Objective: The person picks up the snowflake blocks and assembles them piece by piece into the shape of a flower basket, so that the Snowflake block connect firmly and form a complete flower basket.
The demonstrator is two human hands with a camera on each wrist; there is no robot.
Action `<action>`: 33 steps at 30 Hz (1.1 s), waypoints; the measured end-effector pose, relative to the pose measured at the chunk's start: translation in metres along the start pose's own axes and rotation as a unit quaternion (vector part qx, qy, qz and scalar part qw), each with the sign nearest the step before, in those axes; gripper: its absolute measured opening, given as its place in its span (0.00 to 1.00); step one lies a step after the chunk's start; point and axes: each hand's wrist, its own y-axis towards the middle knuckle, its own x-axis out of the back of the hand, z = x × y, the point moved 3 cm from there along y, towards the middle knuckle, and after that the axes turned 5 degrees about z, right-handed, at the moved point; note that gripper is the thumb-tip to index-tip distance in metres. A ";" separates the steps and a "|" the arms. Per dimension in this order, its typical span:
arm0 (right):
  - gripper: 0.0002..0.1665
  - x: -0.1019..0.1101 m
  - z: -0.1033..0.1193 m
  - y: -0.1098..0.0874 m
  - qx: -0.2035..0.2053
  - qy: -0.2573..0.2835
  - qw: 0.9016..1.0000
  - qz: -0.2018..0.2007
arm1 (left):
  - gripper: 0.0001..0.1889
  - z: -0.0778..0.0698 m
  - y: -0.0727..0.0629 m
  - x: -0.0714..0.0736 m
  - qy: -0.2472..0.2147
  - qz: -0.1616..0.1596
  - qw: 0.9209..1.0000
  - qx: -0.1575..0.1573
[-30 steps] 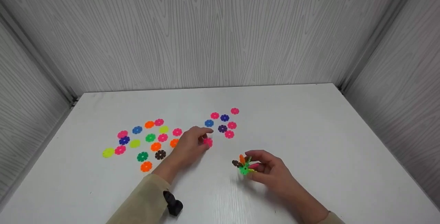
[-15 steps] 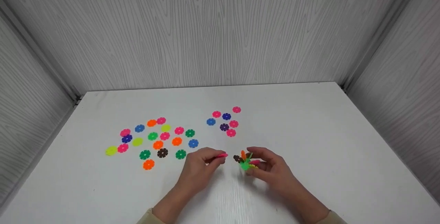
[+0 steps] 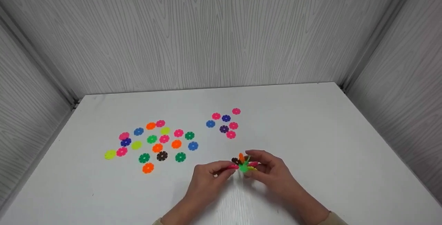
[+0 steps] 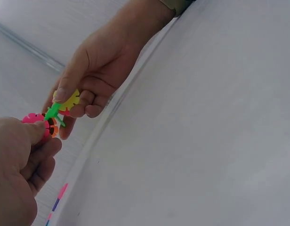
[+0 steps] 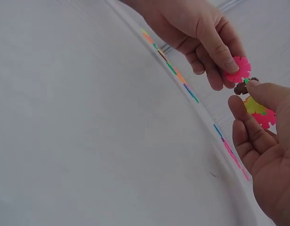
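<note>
Between thumb and index finger, my left hand [image 3: 206,180] pinches a pink notched plastic disc [image 5: 240,69]. Its edge meets the left side of a small cluster of interlocked discs; whether it is slotted in cannot be told. My right hand [image 3: 274,171] grips that cluster from the right. A green disc [image 3: 243,168] sits at its centre, with a brown disc [image 3: 235,160], an orange disc [image 3: 241,157] and a yellow disc [image 4: 70,101] fanning out around it. Another pink disc [image 5: 266,118] sticks out toward my right palm. Fingers partly hide the cluster.
On the white table [image 3: 310,124], several loose flat discs lie spread at the left, including a dark brown disc [image 3: 162,156] and an orange disc [image 3: 148,168]. A smaller group with a blue disc [image 3: 210,124] lies beyond the hands. Grey wood-grain panels [image 3: 214,35] enclose the back and sides.
My left hand has picked up the pink disc from the table and brought it right and nearer, up against the cluster. My right hand has stayed almost in place, still holding the cluster.
</note>
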 end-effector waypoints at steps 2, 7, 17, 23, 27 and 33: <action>0.36 -0.001 0.000 0.000 0.000 -0.007 1.000 0.003 | 0.11 0.001 0.000 -0.001 -0.001 0.001 1.000 -0.005; 0.34 -0.002 -0.001 0.000 0.000 -0.031 1.000 0.001 | 0.11 0.003 0.000 -0.002 -0.004 0.005 1.000 -0.018; 0.34 -0.003 0.000 -0.002 -0.004 -0.025 1.000 0.011 | 0.10 0.001 -0.002 0.000 -0.026 0.013 0.999 -0.019; 0.33 -0.005 0.004 -0.003 -0.015 -0.032 0.999 0.002 | 0.09 -0.001 -0.002 -0.001 -0.047 0.024 0.999 -0.006; 0.32 -0.006 0.006 -0.002 -0.010 -0.041 0.999 0.002 | 0.09 0.000 -0.002 0.000 -0.049 0.025 0.998 -0.004; 0.36 -0.005 0.005 -0.004 -0.020 -0.033 0.999 0.026 | 0.10 0.003 0.000 0.003 -0.061 0.035 0.998 -0.004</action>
